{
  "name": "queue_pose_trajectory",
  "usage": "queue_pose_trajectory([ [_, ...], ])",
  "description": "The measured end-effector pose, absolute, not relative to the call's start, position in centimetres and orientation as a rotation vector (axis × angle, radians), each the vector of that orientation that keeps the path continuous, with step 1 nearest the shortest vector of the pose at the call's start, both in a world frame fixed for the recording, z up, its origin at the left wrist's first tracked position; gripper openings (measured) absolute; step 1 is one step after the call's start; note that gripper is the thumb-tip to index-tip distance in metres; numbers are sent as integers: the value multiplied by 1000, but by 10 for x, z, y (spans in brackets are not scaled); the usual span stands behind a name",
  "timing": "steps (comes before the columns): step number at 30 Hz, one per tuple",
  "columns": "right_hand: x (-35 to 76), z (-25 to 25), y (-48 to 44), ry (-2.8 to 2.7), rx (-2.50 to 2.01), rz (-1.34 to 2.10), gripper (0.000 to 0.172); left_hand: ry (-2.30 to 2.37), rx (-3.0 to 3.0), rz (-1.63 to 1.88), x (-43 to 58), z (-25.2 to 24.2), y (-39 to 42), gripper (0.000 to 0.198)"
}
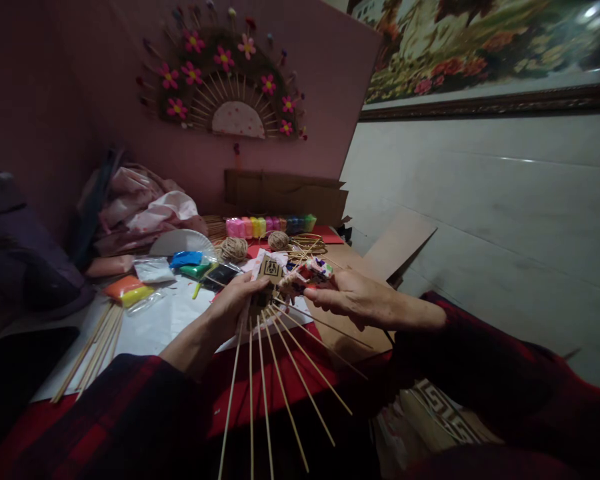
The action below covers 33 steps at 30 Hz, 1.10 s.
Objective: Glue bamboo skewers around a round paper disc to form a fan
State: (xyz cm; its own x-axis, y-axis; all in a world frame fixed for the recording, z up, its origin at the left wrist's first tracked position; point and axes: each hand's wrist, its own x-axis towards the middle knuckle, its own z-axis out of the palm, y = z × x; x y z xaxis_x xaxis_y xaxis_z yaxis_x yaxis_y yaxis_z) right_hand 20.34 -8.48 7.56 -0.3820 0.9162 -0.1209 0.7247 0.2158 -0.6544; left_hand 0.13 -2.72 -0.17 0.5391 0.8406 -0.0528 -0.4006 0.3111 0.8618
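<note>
My left hand [237,300] is closed on the edge of a small brown cardboard piece [271,269] with a black printed mark, its thumb lying on the front. Thin wooden sticks [281,383] fan out from the cardboard's lower end towards me. In my right hand [347,297] is a white object with a colourful print [316,269], gripped from the right side. Its narrower end reaches the cardboard where the sticks come together. The exact kind of this object is hard to make out, and my fingers cover part of it.
Bundled sticks [93,347] lie on white paper at the left. Coloured clay packets [130,291], twine balls [234,249] and a multicoloured pack [270,225] sit behind. Brown cardboard [360,267] is at the right. A flowered fan [225,80] hangs on the pink wall.
</note>
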Motion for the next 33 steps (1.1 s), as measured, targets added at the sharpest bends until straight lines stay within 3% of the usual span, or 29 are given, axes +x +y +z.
queue_pose_trajectory([
  [25, 212, 68, -81, -2175, -1547, 965, 52, 588, 922, 875, 0, -3, -25, 23],
  [33, 207, 79, -89, -2197, -1488, 1008, 35, 635, 901, 897, 1, 0, -26, 19],
])
